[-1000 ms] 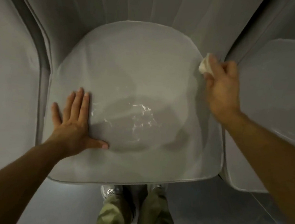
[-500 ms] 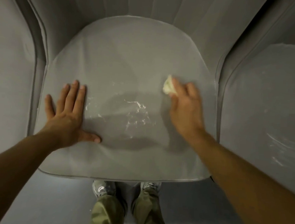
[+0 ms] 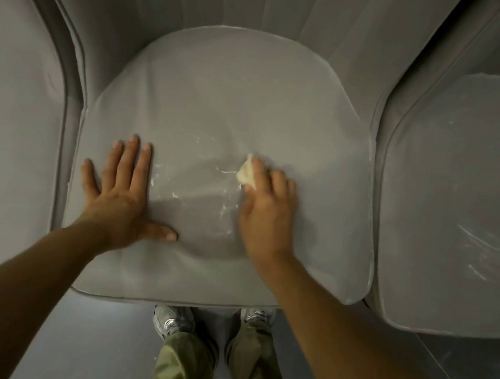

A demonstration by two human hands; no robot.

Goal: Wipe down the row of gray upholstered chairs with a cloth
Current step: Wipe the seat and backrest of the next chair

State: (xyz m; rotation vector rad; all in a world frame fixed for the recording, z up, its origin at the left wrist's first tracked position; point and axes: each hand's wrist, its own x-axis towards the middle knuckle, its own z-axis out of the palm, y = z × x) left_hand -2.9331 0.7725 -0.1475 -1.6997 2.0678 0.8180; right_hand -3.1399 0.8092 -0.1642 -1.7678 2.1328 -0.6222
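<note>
Right grip (image 3: 267, 204), bunched on the cloth (image 3: 246, 174), has slid to mid-cushion (image 3: 220, 97); left grip (image 3: 120, 191) stays spread flat.

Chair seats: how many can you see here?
3. The middle seat lies under both hands, the left seat is cut off at the left edge, and the right seat is cut off at the right. More may continue out of view.

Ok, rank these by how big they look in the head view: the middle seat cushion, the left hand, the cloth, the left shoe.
1. Middle seat cushion
2. Left hand, pressed flat on the cushion
3. Left shoe, partly hidden by the trouser leg, so unsure
4. Cloth, mostly covered by the right hand
</note>
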